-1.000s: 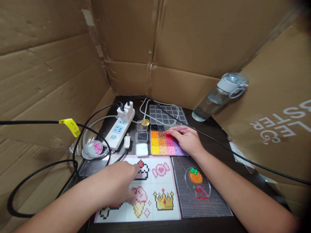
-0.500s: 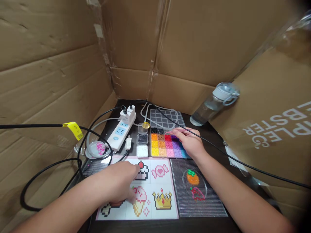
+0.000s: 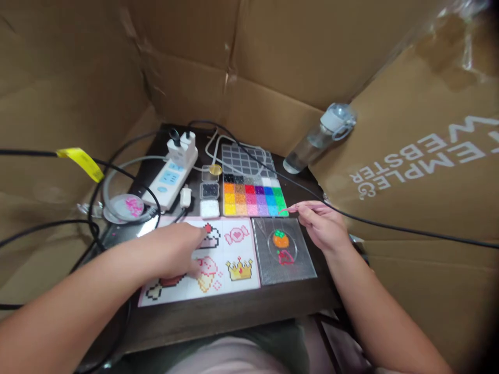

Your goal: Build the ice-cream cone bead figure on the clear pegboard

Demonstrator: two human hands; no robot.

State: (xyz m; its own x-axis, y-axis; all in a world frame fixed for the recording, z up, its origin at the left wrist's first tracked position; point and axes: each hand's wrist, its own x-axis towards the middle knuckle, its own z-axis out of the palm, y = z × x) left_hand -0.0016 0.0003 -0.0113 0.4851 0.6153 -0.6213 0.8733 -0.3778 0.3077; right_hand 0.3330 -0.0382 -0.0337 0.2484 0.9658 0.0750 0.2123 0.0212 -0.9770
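Pattern sheet [image 3: 234, 252] lies nearest on the desk [image 3: 234, 311], pressed by the left hand [image 3: 175, 254], its grip spread and nothing clasped. Just beside it, a pegboard [image 3: 301, 266] carries two bead figures [image 3: 280, 239]. Over its far corner a thin pink tool [image 3: 291, 210] is pinched in the right hand [image 3: 325, 228]. Beyond are set a bead tray [image 3: 253, 195], a power strip [image 3: 169, 176] and a bottle [image 3: 319, 137], with a black cable [image 3: 390, 224] drawn across behind the right hand.

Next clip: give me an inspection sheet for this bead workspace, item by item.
Surface: dark wooden table, crowded.
Job's things: printed pixel-pattern sheet; clear square pegboard carrying orange and red bead figures; multicolour compartmented bead tray.
Clutter: clear water bottle; round clear dish with pink beads; clear grid lid.
Grippers: left hand rests open on the sheet; right hand pinches what looks like a thin pink tool beside the pegboard.
Cables: white power strip; black cables, one with a yellow tag.
Surroundings: brown cardboard walls.
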